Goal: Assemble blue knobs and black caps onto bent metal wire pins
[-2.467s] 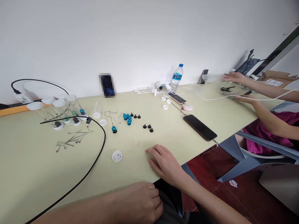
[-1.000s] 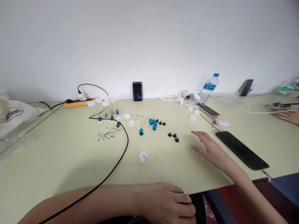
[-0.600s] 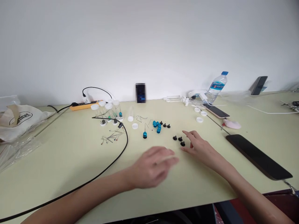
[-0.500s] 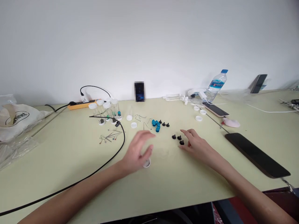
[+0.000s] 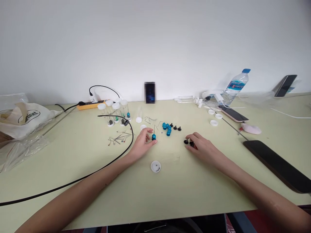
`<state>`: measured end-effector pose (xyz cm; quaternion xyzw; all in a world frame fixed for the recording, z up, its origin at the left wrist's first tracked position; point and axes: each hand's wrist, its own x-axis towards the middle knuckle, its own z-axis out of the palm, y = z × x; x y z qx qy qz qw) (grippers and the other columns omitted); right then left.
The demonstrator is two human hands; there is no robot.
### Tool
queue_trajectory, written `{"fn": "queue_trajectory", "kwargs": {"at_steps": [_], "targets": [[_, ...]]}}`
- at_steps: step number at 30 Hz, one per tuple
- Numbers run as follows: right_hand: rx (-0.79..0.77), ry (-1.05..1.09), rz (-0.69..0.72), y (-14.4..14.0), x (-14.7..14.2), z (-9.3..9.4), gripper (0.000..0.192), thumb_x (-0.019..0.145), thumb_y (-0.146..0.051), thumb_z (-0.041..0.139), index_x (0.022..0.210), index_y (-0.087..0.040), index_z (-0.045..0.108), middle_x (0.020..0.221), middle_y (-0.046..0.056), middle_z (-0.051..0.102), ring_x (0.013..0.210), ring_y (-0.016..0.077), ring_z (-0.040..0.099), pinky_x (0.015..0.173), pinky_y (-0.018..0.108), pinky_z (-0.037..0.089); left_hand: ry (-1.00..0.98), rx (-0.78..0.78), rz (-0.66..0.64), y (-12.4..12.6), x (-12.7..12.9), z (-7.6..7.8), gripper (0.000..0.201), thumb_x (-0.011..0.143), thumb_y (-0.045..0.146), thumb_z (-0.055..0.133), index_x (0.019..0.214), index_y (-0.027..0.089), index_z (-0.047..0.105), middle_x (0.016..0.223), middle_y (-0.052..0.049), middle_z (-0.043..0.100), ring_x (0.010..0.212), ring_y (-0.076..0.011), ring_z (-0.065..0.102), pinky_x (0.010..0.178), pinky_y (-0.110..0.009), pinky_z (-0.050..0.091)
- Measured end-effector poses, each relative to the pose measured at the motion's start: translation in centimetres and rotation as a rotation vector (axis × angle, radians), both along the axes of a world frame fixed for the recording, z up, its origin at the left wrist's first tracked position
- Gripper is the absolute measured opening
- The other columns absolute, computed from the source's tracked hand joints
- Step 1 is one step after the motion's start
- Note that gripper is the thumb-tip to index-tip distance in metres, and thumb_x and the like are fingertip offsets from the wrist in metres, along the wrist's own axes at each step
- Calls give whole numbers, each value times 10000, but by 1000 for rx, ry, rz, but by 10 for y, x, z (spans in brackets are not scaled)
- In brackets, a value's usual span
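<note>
My left hand has its thumb and forefinger closed around the base of a shiny blue ribbed piece. A thin metal wire rises from its top. My right hand rests over small black discs with short stems, its curved thumb and forefinger apart. One black disc sits by the fingertips, another between the fingers; anything farther under the hand is hidden. Several loose blue pieces lie between the hands, with several black discs beside them. A white cap nearer me contains tiny bits.
Capped clear tubes stand at the left behind metal pins and a black cable. A phone leans on the wall. Right are white caps, a water bottle and a long black object.
My left hand has moved back to the wire-topped blue piece and closed on its base, leaving the white cap uncovered. My right hand has come farther over the black discs. The view has shifted slightly.
</note>
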<state>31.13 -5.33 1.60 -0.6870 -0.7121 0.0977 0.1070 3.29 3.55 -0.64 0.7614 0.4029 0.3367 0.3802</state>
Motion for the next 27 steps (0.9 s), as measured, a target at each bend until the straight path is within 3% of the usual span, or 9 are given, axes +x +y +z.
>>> {"fn": "queue_trajectory", "kwargs": {"at_steps": [10,14,17,19,23,27], "targets": [[75,-22,44,3,-7,0,278,971,-332,329,1000,-217,581,1106,92,576,813,223,631,744,390,495,-7,-6,-42,3,-1,3,214,841,282,573,1035,193,587,939,-37,616,800,-151,526,748,-292,430],[77,-46,48,2,-10,1,288,984,-340,312,1031,-214,567,1124,87,564,806,220,633,736,381,499,1,0,-39,5,0,3,170,847,292,566,977,190,606,864,-30,608,775,-152,524,705,-281,431],[103,-63,25,-8,-11,8,314,980,-385,344,1163,-210,530,1188,100,548,813,219,636,736,374,506,-10,-1,-48,3,-1,2,199,850,298,569,1015,188,584,945,-39,608,778,-141,531,733,-285,444],[167,-117,-17,-20,-5,17,360,979,-402,355,1225,-193,512,1204,118,553,925,255,627,789,386,501,-38,8,-33,-3,-2,1,339,849,303,577,1163,200,502,1153,-68,550,863,-139,535,795,-296,447],[233,-280,-222,-52,36,36,447,964,-437,384,1281,-150,515,1224,150,578,1136,331,545,950,451,436,-64,160,141,-18,-7,1,451,857,337,591,1261,241,414,1179,-67,473,916,-150,509,780,-302,458],[53,-367,-570,-88,112,43,678,913,-572,406,1405,-106,406,1346,212,511,1202,406,505,957,516,418,-208,492,100,-32,-9,-3,419,823,296,619,1202,243,449,1082,-55,454,774,-138,467,792,-372,474]]}}
